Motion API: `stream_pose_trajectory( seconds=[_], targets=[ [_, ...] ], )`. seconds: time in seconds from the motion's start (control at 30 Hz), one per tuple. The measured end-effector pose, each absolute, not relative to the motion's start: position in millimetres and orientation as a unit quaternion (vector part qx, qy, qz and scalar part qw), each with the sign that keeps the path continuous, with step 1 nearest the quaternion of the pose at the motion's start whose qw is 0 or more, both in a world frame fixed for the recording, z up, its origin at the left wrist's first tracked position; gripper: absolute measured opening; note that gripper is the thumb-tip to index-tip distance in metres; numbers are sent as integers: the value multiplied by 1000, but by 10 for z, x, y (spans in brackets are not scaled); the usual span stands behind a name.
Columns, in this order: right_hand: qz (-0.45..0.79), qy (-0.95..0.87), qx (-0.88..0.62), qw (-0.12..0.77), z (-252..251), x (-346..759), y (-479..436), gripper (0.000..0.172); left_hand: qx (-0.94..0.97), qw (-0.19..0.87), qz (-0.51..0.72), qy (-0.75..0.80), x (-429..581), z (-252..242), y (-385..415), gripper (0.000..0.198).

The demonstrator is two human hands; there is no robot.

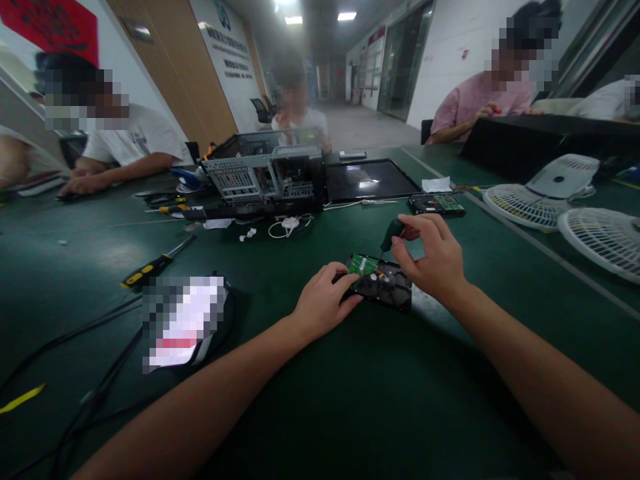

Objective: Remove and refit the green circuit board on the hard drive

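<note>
A hard drive (390, 293) lies on the green table with its underside up, showing a green circuit board (361, 265) at its left part. My left hand (327, 297) grips the drive's left end, thumb at the near edge and fingers over the board side. In my right hand (433, 257) is a small screwdriver (391, 235) with a dark green handle, pinched between thumb and fingers. Its shaft points down to the drive, near the right edge of the circuit board. Exactly what the tip touches is too small to tell.
An opened computer case (265, 177) stands at the back beside a black panel (373, 179). Another hard drive (437, 205) lies behind my right hand. White fan grilles (525, 203) are at right. A yellow-black screwdriver (150, 270) and black cables (100, 387) lie at left. Several people sit around.
</note>
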State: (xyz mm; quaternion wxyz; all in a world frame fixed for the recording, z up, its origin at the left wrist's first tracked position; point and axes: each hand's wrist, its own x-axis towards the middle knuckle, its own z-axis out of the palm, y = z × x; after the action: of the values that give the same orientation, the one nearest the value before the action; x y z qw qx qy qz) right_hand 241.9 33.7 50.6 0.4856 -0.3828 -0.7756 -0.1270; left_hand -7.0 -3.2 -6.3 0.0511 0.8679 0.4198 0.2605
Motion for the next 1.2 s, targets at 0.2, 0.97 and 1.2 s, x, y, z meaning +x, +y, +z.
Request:
stream_pose_trajectory(
  seconds=[0.2, 0.97, 1.2],
  targets=[
    [-127, -765, -397, 490, 498, 2422, 341, 41, 868, 51, 260, 419, -73, -47, -39, 38],
    [-179, -761, -361, 509, 519, 2434, 364, 39, 871, 49, 259, 414, -74, -51, -44, 38],
    [-182, -757, -380, 500, 520, 2439, 357, 34, 872, 49, 250, 419, -72, -50, -43, 39]
  ],
)
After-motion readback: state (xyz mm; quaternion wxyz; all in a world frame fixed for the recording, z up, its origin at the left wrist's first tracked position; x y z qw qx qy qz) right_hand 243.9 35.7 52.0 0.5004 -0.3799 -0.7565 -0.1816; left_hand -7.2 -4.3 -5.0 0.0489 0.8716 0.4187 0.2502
